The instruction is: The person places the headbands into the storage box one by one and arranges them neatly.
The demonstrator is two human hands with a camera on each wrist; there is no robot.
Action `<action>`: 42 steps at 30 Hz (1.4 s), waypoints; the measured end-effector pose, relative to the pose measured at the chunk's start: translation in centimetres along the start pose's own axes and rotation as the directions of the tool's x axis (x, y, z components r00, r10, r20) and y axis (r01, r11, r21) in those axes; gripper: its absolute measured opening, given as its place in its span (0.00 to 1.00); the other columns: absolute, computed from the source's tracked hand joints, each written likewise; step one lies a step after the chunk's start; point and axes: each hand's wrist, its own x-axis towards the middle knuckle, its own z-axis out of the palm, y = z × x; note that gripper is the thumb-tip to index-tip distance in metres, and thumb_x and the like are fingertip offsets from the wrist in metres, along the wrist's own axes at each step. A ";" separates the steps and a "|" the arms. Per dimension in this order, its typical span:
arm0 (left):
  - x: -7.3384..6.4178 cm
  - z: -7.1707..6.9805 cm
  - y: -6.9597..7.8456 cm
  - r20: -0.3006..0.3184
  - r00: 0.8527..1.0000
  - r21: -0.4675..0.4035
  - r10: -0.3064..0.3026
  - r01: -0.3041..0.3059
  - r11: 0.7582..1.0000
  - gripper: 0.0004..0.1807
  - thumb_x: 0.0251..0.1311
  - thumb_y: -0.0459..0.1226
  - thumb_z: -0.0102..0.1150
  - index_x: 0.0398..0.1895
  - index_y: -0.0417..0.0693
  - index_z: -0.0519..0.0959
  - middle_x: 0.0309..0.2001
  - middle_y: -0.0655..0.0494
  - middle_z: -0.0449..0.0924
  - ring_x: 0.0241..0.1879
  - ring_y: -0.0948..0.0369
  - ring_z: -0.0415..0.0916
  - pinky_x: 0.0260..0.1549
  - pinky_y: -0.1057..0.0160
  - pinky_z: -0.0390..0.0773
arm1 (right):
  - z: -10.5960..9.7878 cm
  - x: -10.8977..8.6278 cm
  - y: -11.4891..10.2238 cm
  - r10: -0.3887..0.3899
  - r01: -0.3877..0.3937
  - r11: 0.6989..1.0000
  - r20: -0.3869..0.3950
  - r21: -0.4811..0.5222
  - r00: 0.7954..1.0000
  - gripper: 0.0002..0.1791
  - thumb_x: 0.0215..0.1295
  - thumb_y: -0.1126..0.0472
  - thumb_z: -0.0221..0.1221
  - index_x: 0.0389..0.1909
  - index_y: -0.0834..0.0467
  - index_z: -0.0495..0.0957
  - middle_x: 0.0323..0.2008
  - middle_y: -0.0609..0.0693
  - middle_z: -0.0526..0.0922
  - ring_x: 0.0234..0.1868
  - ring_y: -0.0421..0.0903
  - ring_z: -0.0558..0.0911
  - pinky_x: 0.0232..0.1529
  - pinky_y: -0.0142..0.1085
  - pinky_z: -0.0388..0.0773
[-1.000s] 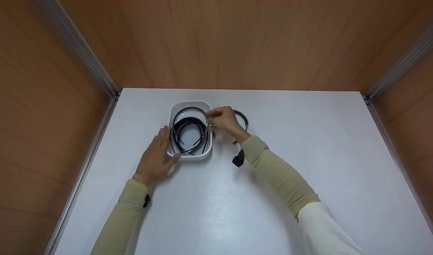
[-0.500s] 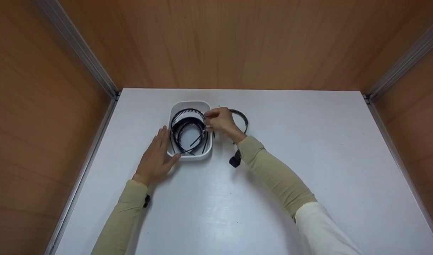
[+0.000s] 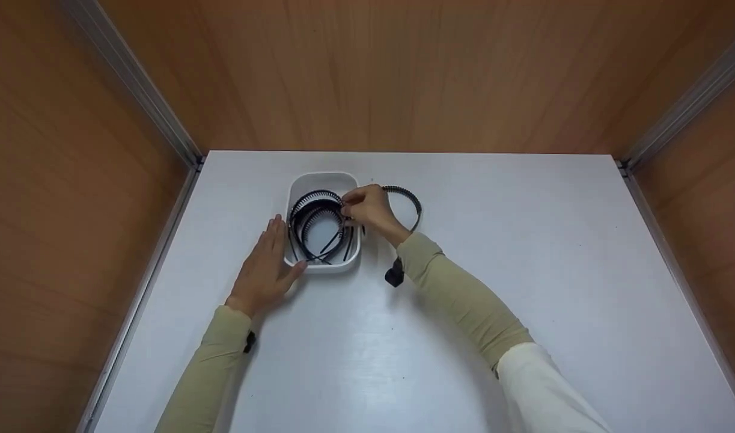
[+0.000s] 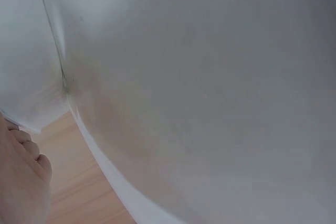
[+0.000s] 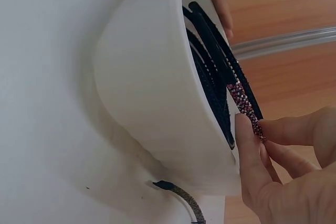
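Observation:
My right hand [image 3: 373, 210] pinches a black toothed headband [image 5: 241, 98] between thumb and fingers, over the right rim of a white plastic tub [image 3: 322, 269]. Where the fingers hold it, the band carries a glittery pink and silver strip. Several other black headbands [image 5: 210, 90] lie overlapping inside the tub. My left hand [image 3: 261, 270] rests along the tub's left wall, fingers straight, with the thumb at the near left corner of the rim. In the left wrist view a white surface fills most of the picture, and part of a hand [image 4: 21, 177] shows at the left edge.
Another headband [image 3: 412, 197] lies on the white table [image 3: 367, 349] to the right of the tub, partly behind the right wrist. Wooden panels [image 3: 403, 78] stand at the back and both sides, with metal strips [image 3: 142, 90] at the corners.
My right hand has moved slightly left and toward me, and the headband it holds has come down closer to the others in the tub. The left hand has stayed put.

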 end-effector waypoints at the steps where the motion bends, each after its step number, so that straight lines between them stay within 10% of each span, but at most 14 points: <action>1: 0.0 0.0 0.0 -0.001 1.000 0.000 0.002 -0.002 1.000 0.54 0.77 0.63 0.49 0.87 0.37 0.40 0.88 0.42 0.36 0.88 0.48 0.35 0.86 0.48 0.44 | 0.1 0.0 0.0 0.004 -0.004 1.000 -0.001 0.003 1.000 0.17 0.66 0.75 0.67 0.56 0.70 0.85 0.47 0.60 0.85 0.44 0.50 0.89 0.41 0.34 0.92; 42: 0.2 0.1 -0.1 -0.073 0.995 0.019 0.071 -0.070 0.997 0.55 0.74 0.58 0.58 0.86 0.33 0.45 0.87 0.36 0.43 0.87 0.43 0.42 0.85 0.46 0.50 | -0.3 -0.2 -0.4 -0.173 0.143 0.891 -0.030 -0.432 0.984 0.14 0.61 0.67 0.69 0.47 0.68 0.89 0.41 0.59 0.91 0.38 0.45 0.84 0.38 0.35 0.83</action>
